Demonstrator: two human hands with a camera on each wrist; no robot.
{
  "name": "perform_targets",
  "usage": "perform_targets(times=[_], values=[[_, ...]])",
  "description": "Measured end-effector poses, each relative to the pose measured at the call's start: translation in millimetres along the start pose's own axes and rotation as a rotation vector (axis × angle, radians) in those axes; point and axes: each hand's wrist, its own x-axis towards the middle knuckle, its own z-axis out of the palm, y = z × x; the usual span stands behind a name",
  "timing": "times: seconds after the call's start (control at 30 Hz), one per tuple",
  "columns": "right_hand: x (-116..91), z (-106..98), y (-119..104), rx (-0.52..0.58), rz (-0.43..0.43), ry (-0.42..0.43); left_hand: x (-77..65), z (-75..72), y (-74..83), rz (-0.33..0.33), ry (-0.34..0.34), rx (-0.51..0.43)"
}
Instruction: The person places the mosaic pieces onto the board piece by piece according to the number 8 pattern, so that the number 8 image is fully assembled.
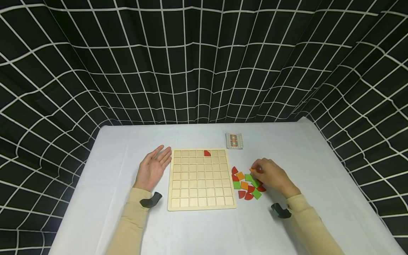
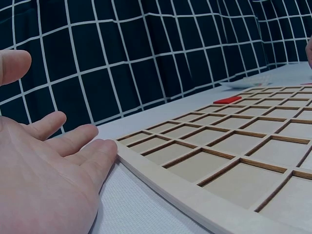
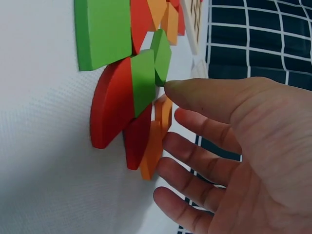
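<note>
A pale wooden grid board (image 1: 201, 180) lies on the table, with a red quarter-round piece (image 1: 207, 153) in a back-row cell. My left hand (image 1: 153, 173) rests palm up beside its left edge, fingers extended and holding nothing; in the left wrist view the fingertips are right at the board's rim (image 2: 161, 195). My right hand (image 1: 270, 175) reaches over the far right side of a pile of flat pieces. Its thumb and index fingertip are close to an orange piece (image 3: 164, 117), with a gap between them. Green squares (image 3: 144, 83) and red quarter-rounds (image 3: 112, 107) lie nearby.
A small stack of patterned cards (image 1: 234, 141) lies behind the board's right corner. The loose pieces, including an orange square (image 1: 244, 185), spread close along the board's right edge. A black curtain with white grid lines (image 1: 191, 71) stands around the white table (image 1: 204, 233).
</note>
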Motion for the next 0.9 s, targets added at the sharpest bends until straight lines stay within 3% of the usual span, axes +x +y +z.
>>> perform_targets(times=[0.9], values=[[6.0,2.4,3.8,0.021,0.022,0.045,1.3,-2.6,-0.6,-0.001,-0.016,-0.011]])
